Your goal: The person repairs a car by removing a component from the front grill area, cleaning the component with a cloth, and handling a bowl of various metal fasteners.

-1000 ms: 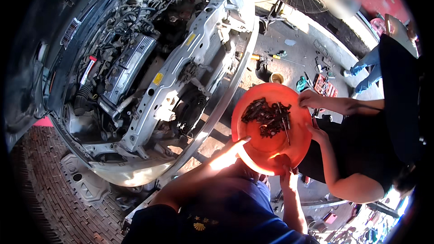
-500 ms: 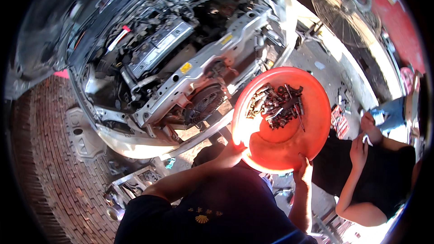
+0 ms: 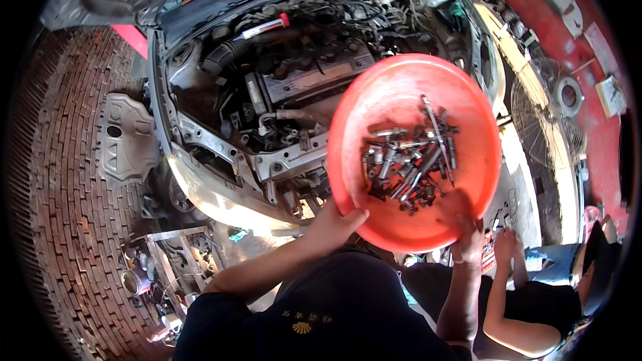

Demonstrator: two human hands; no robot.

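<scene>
I hold a round orange plastic basin [image 3: 401,93] up in front of me with both hands. My left hand [image 3: 336,222] grips its lower left rim and my right hand [image 3: 468,237] grips its lower right rim. Several metal sockets, bolts and small tools [image 3: 408,164] lie piled in the bottom of the basin. Behind the basin is the open engine bay [image 3: 281,73] of a car with its front panels removed.
A grey plastic car panel [image 3: 124,137] lies on the brick paving at left. Loose parts and tools [image 3: 174,267] sit on the ground at lower left. Another person [image 3: 535,301] in dark clothes crouches at lower right. A fan [image 3: 538,127] stands by the red wall.
The view has swung so the engine bay now sits directly behind the basin. The basin stays in both my hands and looks larger and nearer. The other person has shifted to the lower right.
</scene>
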